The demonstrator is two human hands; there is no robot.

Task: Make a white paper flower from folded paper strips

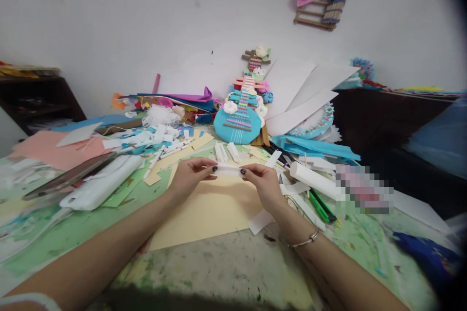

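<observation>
Between my two hands a small white paper strip (229,170) is stretched level, one end in each pinch. My left hand (195,175) grips its left end between thumb and fingers. The right end is pinched by my right hand (260,181), thumb on the near side. Below the strip lies a cream sheet of paper (204,218), flat on the table. Just beyond the strip stand two small folded white paper pieces (226,152).
A blue paper lute (237,126) leans on the wall behind. At right lie a white paper roll (314,181) and a green utility knife (321,205). A white power bank (102,182), pens (171,148) and paper scraps (156,133) crowd the left.
</observation>
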